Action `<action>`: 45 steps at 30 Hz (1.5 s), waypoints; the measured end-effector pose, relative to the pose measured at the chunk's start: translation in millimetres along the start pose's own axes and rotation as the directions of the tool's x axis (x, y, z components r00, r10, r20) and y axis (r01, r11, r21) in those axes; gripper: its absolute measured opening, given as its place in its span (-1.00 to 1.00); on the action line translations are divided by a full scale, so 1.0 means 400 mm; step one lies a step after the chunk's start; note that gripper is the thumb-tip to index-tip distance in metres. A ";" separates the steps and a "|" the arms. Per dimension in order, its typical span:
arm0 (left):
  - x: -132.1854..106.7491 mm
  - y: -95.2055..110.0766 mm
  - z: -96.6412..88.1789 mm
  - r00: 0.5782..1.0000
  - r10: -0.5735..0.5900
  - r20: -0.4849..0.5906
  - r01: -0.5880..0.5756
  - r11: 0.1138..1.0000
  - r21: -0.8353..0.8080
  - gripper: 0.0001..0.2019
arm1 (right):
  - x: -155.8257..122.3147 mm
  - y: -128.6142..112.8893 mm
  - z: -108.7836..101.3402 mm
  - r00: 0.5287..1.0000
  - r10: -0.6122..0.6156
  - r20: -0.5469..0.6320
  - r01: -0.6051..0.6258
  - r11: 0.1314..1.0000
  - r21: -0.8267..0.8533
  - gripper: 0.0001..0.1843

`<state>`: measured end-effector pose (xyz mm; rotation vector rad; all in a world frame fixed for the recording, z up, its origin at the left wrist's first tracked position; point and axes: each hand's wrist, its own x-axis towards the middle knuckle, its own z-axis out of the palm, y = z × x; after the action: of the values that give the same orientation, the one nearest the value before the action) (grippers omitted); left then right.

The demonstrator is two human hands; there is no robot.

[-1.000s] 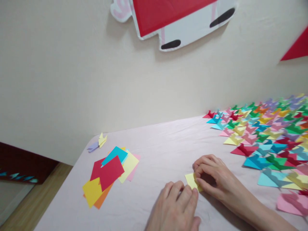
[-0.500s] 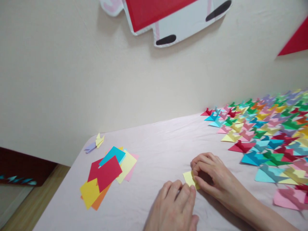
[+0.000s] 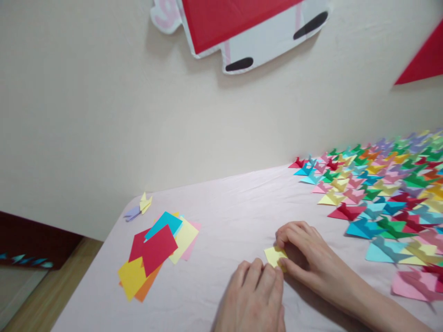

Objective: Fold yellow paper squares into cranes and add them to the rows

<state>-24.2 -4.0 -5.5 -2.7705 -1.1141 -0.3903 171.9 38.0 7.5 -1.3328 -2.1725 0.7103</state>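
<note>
A small piece of pale yellow paper [image 3: 274, 255], apparently folded, lies on the cloth-covered surface between my two hands. My right hand [image 3: 308, 253] curves over its right side, thumb and fingers closed on the paper's edge, with a gap inside the curled fingers. My left hand [image 3: 254, 295] rests at the near edge of the paper, back upward, fingers bent and close together against it. The left thumb and the left fingertips are mostly hidden.
Loose colored paper squares [image 3: 159, 249] overlap to the left. Two small folded pieces, one yellow [image 3: 145, 203] and one purple [image 3: 132, 213], sit at the far left corner. Many folded paper birds [image 3: 348, 211] stand in rows at right. A wall [image 3: 207, 124] rises behind.
The right index finger has lifted slightly from the thumb, and more of the yellow paper shows. My left thumb has tucked out of sight. The view has shifted slightly.
</note>
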 end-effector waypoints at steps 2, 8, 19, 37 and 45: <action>0.002 0.002 -0.002 1.000 -0.005 0.007 0.005 1.000 -0.002 -0.61 | -0.003 -0.002 -0.002 1.000 0.026 0.002 -0.026 1.000 0.005 -0.79; 0.004 0.003 -0.009 0.997 -0.014 0.075 0.016 0.999 -0.029 -0.58 | -0.001 -0.006 0.000 0.999 0.051 -0.001 -0.051 0.999 -0.006 -0.76; 0.005 0.008 -0.010 0.998 -0.055 0.044 0.059 0.993 -0.099 -0.63 | 0.001 -0.003 0.013 0.996 0.088 -0.017 -0.088 0.996 0.029 -0.72; -0.021 0.007 0.003 0.994 -0.058 -0.090 0.051 0.996 -0.070 -0.72 | 0.003 0.005 0.003 0.991 0.092 -0.097 -0.069 0.974 0.218 -0.70; -0.018 0.000 -0.007 0.997 -0.070 0.040 0.077 0.971 -0.227 -0.67 | 0.005 -0.018 0.002 0.994 0.067 -0.086 -0.056 0.992 0.116 -0.63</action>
<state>-29.7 -9.3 -5.0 -2.9470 -1.2556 -0.5153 166.0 37.1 12.0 -1.3515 -1.9974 0.7703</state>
